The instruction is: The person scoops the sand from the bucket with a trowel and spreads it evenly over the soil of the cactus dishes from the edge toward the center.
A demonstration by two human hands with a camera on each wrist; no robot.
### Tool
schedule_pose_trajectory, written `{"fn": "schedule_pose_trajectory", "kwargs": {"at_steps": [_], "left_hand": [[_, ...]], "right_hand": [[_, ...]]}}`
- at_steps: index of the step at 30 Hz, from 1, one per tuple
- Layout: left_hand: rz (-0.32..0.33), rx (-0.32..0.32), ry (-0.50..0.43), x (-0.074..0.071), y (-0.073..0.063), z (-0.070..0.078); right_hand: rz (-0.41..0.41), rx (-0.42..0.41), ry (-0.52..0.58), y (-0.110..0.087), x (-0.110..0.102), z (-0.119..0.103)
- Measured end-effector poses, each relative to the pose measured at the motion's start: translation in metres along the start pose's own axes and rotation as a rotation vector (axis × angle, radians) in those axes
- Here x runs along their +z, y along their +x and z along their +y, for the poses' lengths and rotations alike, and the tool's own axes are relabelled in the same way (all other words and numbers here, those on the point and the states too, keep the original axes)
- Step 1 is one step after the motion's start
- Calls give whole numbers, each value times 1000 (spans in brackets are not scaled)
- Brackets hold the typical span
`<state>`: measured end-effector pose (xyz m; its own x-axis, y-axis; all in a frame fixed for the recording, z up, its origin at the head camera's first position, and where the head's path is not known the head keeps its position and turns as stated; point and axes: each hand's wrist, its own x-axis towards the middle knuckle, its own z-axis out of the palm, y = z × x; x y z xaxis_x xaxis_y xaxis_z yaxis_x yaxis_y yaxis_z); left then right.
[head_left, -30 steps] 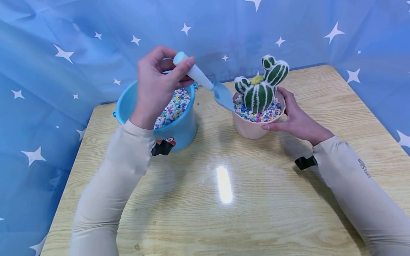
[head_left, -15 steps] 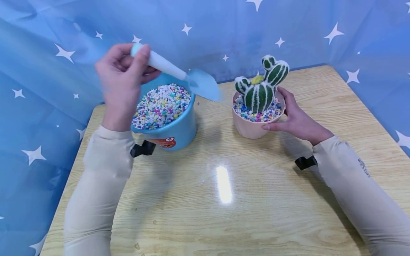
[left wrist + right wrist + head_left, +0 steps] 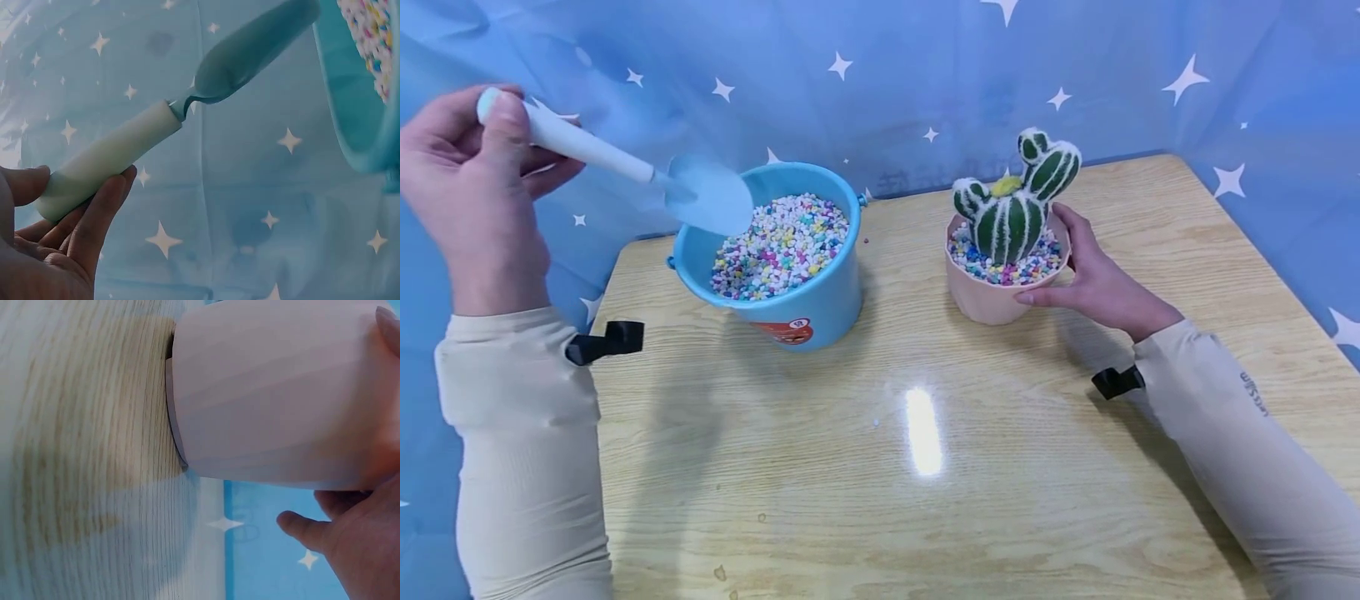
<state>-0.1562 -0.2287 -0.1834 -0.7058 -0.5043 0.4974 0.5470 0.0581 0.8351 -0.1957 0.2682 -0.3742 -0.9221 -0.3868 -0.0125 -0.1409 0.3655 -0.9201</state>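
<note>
My left hand (image 3: 490, 183) pinches the white handle of a small light-blue trowel (image 3: 591, 150), thumb on one side and fingers on the other. The blade (image 3: 250, 53) reaches over the left rim of a blue bucket (image 3: 831, 308), which holds many multicoloured pebbles (image 3: 786, 246). No pebbles show on the blade. At the right, my right hand (image 3: 1097, 279) grips the rim of a pink flower pot (image 3: 988, 300), with the thumb in front and fingers behind. In the pot a green cactus (image 3: 1009, 225) with white fuzzy ribs stands in coloured pebbles. The right wrist view shows the pot's base on the table.
The wooden table (image 3: 850, 500) carries both containers. A blue curtain (image 3: 895, 83) with white stars hangs behind and at the sides. One tiny pebble (image 3: 866, 241) lies on the table between bucket and pot.
My left hand has carried the trowel leftward from beside the pot to the bucket's left side, uncovering the pebbles in the bucket. My right hand and the pot have stayed in place.
</note>
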Motion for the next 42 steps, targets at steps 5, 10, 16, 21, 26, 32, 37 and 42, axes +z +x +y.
{"fn": "schedule_pose_trajectory", "kwargs": {"at_steps": [5, 10, 16, 21, 26, 32, 37, 42], "left_hand": [[-4, -47, 95, -15, 8, -10], [-32, -80, 216, -12, 10, -20], [-98, -93, 348, -6, 8, -26], [-117, -69, 430, -4, 6, -26], [-129, -95, 379, -9, 5, -29], [-168, -163, 326, -17, 3, -37], [-192, -182, 282, -23, 4, -46], [-204, -197, 245, -27, 4, -49]], "right_hand": [[7, -2, -2, -1, -1, 1], [6, 0, -4, -2, -2, 2], [3, 9, -8, -6, -3, 2], [3, 0, -8, -7, -3, 1], [-1, 7, -4, -6, -4, 1], [3, 13, -2, -8, -4, 0], [-1, 8, 11, -12, 0, 0], [7, -14, 7, -12, 2, 0]]}}
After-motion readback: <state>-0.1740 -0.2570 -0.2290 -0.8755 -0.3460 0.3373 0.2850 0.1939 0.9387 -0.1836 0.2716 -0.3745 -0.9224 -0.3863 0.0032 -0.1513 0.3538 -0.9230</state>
